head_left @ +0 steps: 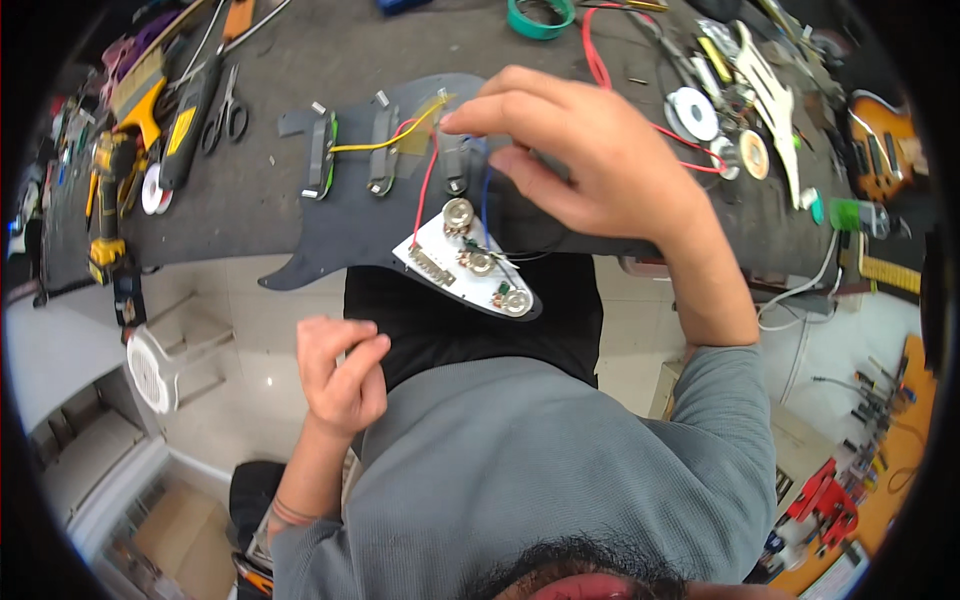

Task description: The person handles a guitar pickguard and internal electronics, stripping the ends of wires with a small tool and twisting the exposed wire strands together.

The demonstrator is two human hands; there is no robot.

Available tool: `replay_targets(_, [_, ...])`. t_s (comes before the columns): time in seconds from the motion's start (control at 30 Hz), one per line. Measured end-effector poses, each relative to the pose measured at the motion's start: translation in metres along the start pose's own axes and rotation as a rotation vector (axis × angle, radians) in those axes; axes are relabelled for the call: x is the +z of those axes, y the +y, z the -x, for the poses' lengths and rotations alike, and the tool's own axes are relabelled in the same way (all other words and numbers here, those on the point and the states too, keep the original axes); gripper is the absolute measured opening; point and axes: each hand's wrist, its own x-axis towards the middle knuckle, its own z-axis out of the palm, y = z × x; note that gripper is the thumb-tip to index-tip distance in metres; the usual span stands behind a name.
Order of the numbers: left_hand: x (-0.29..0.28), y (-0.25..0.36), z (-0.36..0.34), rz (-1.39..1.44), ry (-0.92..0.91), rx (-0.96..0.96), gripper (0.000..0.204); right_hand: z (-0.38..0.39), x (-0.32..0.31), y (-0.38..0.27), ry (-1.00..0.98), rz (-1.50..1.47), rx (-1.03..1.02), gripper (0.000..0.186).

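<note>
A black guitar pickguard (345, 225) lies underside up at the bench's front edge, its lower end jutting over my lap. It carries three pickups, the left one (319, 155), the middle one (383, 150) and the right one (453, 165). Several potentiometers, among them a round one (458, 213), sit on a white plate (415, 250), with red, yellow and blue wires running to the pickups. My right hand (595, 150) hovers over the right pickup, thumb and index apart, index tip near its top end. My left hand (343, 378) is loosely closed above my lap, with nothing visible in it.
Scissors (228, 112), a black-handled tool (190, 125), a brush (142, 105) and a yellow-black power tool (110, 190) lie at left. Solder spools (692, 112), a cream pickguard (770, 90) and a red cable (592, 50) are at right; a green round container (540, 18) stands behind.
</note>
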Motion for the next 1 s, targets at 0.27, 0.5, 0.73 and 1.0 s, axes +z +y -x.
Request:
replay_targets(0.27, [0.029,-0.026,0.145,0.043,-0.341,-0.369,0.045,0.121,-0.004,-0.045,0.469,0.068,0.377,0.030])
replay_targets(0.5, [0.045,-0.042,0.159,0.071,-0.277,-0.320,0.043,0.206,0.002,-0.025,0.977,0.265,0.715,0.015])
replay_targets(0.73, [0.052,-0.042,0.162,0.037,-0.199,-0.286,0.042,0.196,0.017,0.004,0.974,0.679,0.653,0.016])
replay_targets(1.0, [0.043,-0.033,0.155,0.075,-0.160,-0.297,0.042,0.199,0.031,0.013,0.959,0.858,0.472,0.018])
